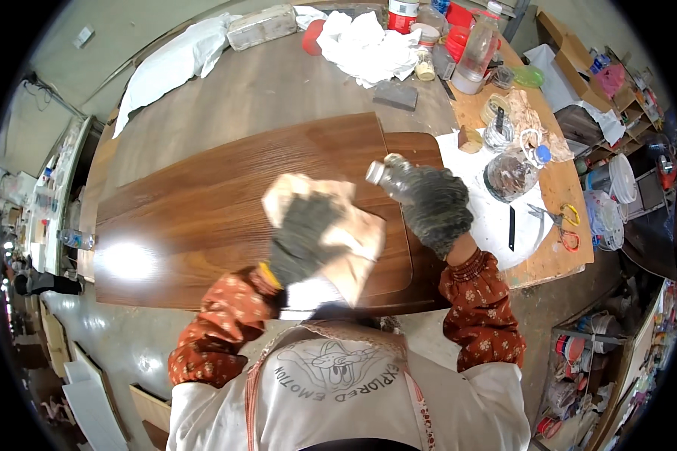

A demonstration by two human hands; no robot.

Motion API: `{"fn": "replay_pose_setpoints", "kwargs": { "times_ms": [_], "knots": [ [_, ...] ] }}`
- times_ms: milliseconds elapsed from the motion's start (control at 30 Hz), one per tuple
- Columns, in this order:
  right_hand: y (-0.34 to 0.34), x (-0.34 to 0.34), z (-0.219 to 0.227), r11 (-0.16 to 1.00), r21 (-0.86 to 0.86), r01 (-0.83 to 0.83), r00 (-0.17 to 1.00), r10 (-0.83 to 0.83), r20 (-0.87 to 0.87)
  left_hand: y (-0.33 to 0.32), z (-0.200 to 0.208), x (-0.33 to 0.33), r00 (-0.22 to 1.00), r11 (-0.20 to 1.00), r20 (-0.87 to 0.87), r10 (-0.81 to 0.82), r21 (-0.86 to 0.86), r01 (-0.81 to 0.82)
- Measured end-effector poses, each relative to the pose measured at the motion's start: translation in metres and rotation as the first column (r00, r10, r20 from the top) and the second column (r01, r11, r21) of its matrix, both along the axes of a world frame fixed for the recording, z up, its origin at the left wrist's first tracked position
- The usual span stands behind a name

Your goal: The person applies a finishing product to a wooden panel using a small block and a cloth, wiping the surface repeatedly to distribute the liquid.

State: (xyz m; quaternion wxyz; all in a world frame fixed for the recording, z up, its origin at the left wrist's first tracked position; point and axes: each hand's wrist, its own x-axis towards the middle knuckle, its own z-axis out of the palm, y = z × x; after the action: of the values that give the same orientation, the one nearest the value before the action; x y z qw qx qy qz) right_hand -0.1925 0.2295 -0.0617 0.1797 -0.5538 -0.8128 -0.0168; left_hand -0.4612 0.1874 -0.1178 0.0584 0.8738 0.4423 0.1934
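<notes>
My left hand [305, 233], in a dark grey glove, presses on a beige cloth [365, 233] that lies crumpled over a glossy brown wood-grain panel [203, 210]. The fingers are somewhat blurred. In a matching glove, my right hand [438, 207] grips a small clear plastic bottle [397, 177]. Its whitish neck points up and to the left, above the panel's right part. The glove hides the lower part of the bottle. A second brown panel [421, 150] shows at the right edge of the first.
White paper [530, 233] on the right bears a jug with a blue cap [511, 177], scissors [564, 225], a black strip [512, 228] and a wooden block [469, 140]. Farther back are a grey block [396, 96], white rags [365, 45] and a large clear bottle [477, 56].
</notes>
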Motion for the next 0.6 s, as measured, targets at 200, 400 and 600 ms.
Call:
{"fn": "replay_pose_setpoints", "kwargs": {
  "times_ms": [200, 400, 600],
  "knots": [
    [-0.042, 0.02, 0.045, 0.964, 0.199, 0.177, 0.949, -0.113, -0.296, 0.11, 0.036, -0.009, 0.946, 0.98, -0.303, 0.119, -0.118, -0.161],
    [-0.071, 0.032, 0.04, 0.953, -0.066, 0.297, 0.888, -0.301, -0.348, 0.117, 0.002, 0.03, 1.0, 0.991, 0.0, 0.025, 0.133, -0.025],
    [-0.077, 0.045, 0.038, 0.935, -0.019, 0.354, 0.859, -0.333, -0.388, 0.141, 0.004, 0.02, 0.993, 0.996, -0.118, 0.009, 0.092, 0.002]
  ]
}}
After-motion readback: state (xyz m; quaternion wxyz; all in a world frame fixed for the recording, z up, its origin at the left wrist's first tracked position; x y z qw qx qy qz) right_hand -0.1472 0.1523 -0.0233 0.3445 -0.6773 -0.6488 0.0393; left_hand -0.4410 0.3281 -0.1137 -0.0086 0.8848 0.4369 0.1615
